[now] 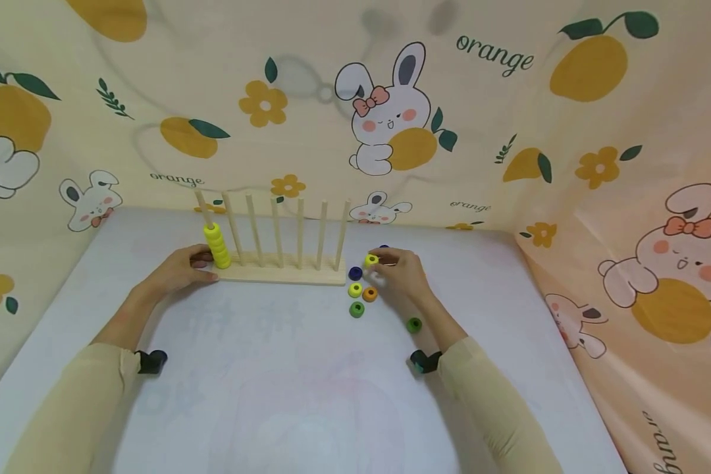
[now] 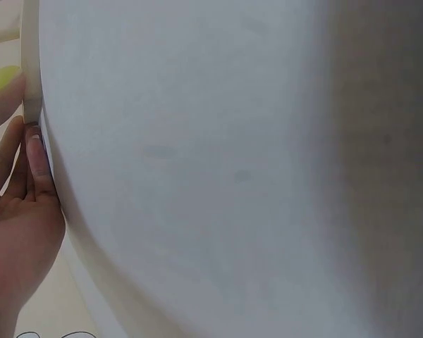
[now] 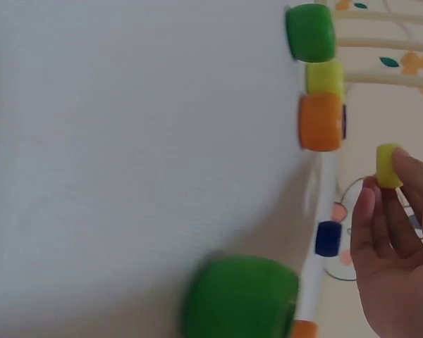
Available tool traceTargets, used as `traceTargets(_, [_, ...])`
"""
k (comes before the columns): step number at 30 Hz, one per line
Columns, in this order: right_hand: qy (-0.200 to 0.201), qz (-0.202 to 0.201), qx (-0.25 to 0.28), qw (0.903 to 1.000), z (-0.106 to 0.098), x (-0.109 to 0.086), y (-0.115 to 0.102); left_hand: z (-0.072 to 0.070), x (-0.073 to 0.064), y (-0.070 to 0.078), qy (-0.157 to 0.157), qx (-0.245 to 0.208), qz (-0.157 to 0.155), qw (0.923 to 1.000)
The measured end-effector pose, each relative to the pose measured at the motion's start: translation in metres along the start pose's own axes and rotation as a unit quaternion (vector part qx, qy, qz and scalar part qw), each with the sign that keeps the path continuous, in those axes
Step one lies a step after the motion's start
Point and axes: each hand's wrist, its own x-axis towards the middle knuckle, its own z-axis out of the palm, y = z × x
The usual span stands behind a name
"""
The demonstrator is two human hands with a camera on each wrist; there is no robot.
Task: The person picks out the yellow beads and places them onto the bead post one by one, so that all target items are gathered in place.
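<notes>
A wooden peg rack [image 1: 284, 273] with several upright pegs stands on the table. Yellow beads [image 1: 216, 247] are stacked on its leftmost peg. My left hand [image 1: 184, 268] grips the left end of the rack's base, thumb at the front and fingers behind; in the left wrist view that hand [image 2: 21, 232] is at the base's end. Just past the rack's right end, my right hand [image 1: 404, 271] pinches a yellow bead [image 1: 371, 261] between thumb and fingers. The right wrist view shows this yellow bead [image 3: 388, 165] held above the table.
Loose beads lie right of the rack: a dark blue one [image 1: 355, 273], a yellow one [image 1: 355, 289], an orange one [image 1: 370, 294] and a green one [image 1: 357, 309]. Another green bead [image 1: 414, 325] lies under the right forearm. A patterned cloth [image 1: 308, 151] hangs behind the table.
</notes>
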Motion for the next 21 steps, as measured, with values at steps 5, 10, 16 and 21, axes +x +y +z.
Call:
traceTargets(5, [0.006, -0.043, 0.023, 0.9988, -0.009, 0.006, -0.011, -0.002, 0.001, 0.0, 0.003, 0.003, -0.001, 1.0])
traceTargets(10, [0.027, -0.05, 0.048, 0.9972, -0.019, 0.014, -0.021, -0.004, 0.002, -0.001, 0.004, 0.005, 0.002, 1.0])
traceTargets(16, [0.033, -0.097, 0.091, 0.9906, -0.026, 0.022, -0.036, -0.006, 0.003, -0.005, 0.007, 0.008, -0.004, 0.9999])
traceTargets(21, [0.032, -0.11, 0.085, 0.9898, -0.038, 0.021, -0.049, 0.004, 0.005, -0.003, 0.004, -0.002, -0.001, 1.0])
